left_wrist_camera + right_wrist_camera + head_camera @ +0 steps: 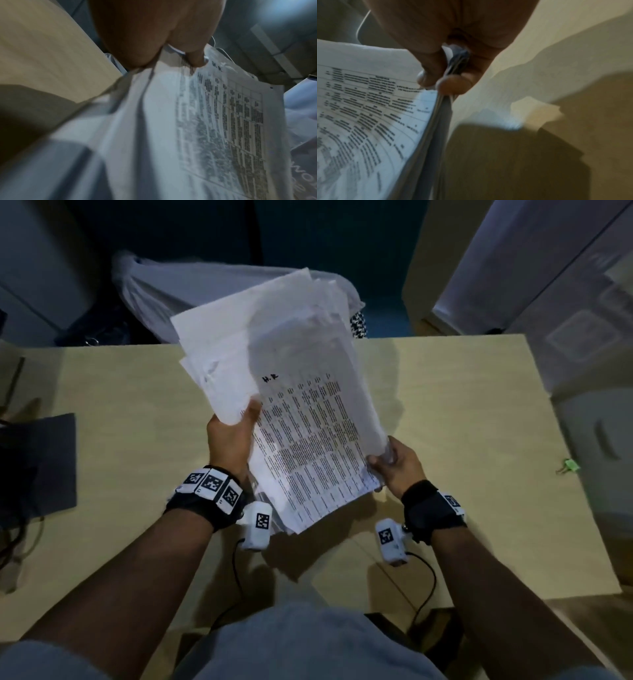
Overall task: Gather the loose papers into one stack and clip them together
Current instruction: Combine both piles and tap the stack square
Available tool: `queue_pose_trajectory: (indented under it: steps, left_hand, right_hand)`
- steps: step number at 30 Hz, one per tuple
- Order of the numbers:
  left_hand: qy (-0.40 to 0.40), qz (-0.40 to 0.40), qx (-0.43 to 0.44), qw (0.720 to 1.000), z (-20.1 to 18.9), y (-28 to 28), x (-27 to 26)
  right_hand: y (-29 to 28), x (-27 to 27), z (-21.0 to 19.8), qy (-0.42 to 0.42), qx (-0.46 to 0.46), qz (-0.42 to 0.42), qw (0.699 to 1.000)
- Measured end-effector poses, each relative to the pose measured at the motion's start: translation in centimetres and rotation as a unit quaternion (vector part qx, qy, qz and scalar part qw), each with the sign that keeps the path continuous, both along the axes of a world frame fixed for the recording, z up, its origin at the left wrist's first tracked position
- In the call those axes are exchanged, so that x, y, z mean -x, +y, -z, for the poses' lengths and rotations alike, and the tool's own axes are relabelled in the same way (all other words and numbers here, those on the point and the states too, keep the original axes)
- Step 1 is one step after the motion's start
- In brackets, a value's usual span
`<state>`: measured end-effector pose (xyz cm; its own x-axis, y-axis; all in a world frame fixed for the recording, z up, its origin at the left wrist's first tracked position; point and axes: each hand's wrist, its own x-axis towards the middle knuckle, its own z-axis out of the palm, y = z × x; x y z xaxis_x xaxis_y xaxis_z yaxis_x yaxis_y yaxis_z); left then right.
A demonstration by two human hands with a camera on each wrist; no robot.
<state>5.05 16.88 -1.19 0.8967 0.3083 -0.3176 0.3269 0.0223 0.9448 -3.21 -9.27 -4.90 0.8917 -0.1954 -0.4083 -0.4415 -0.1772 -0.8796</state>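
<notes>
Both hands, left hand (230,436) and right hand (399,463), pinched the uneven papers (291,405) above the tabletop (462,405); tapping edges square there would suit before fetching the green clip (569,465).

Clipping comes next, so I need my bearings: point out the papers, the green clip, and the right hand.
papers (308,440): head view, on the printed top sheet of the held stack.
green clip (571,465): head view, on its green body, lying near the desk's right edge.
right hand (399,465): head view, on the back of the hand gripping the stack's right edge.
</notes>
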Motion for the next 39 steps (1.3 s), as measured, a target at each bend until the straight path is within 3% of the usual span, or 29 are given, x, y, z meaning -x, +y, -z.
queue_pose_trajectory:
  steps: [5,9,13,16,21,26,30,35,39]
  left_hand:
    - [0.071,0.124,0.056,0.988,0.9,-1.8,2.2]
    - [0.104,0.204,0.048,0.972,2.5,-3.8,5.1]
    - [0.191,0.185,0.042,0.963,4.0,-6.0,6.8]
    - [0.254,0.178,0.047,0.949,5.9,-7.1,7.4]
    - [0.268,0.186,0.029,0.945,7.7,-7.5,7.5]
    - [0.249,0.205,-0.056,0.945,9.6,-6.9,7.3]
    - [0.224,0.219,-0.158,0.936,9.4,-7.3,7.4]
    - [0.186,0.17,-0.265,0.931,8.2,-8.5,7.5]
    - [0.19,0.174,-0.318,0.912,7.9,-9.0,7.7]
  right_hand:
    - [-1.7,1.7,0.2,0.003,-0.003,0.017,1.0]
    - [-3.2,3.2,0.5,0.034,0.053,0.003,0.998]
    - [-4.9,4.6,1.1,0.088,0.092,-0.018,0.992]
    - [-5.6,4.7,2.1,0.17,0.17,-0.046,0.97]
    - [-5.7,4.8,4.4,0.181,0.226,-0.07,0.955]
    - [-7.3,5.7,4.8,0.169,0.215,-0.074,0.959]
    - [-12.9,6.3,4.6,0.156,0.253,0.043,0.954]
    - [-24.1,7.4,2.9,0.133,0.429,0.122,0.885]
    - [-30.4,7.7,2.1,0.152,0.474,0.163,0.852]
